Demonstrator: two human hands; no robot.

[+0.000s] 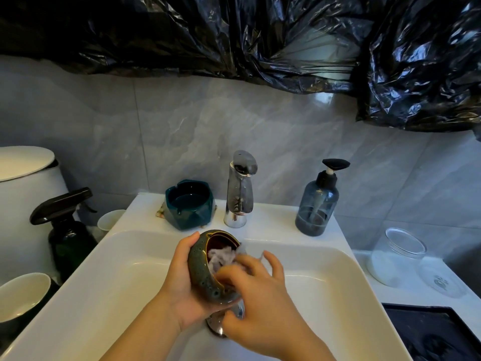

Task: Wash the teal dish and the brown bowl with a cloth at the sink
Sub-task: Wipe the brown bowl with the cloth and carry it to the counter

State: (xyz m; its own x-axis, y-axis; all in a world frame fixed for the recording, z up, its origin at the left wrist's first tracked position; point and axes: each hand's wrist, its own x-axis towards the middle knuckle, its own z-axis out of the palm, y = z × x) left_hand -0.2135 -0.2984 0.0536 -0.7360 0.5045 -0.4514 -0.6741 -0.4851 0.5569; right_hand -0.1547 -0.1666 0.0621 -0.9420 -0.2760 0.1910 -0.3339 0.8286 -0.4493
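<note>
My left hand (179, 287) grips the brown bowl (201, 276) from its left side, tilted on edge over the white sink (325, 282). The bowl has a speckled dark outside and a red-brown inside. A pale cloth (221, 257) is stuffed inside the bowl. My right hand (257, 303) holds the cloth with curled fingers at the bowl's opening; the hand is blurred. The teal dish (190, 204) stands upright on the sink's back ledge, left of the tap, apart from both hands.
A chrome tap (239, 191) stands at the back centre, a soap pump bottle (316, 201) to its right. A dark spray bottle (67, 235), paper cup (110, 220) and white bowl (23, 295) are left of the sink. A glass jar (395, 256) sits right.
</note>
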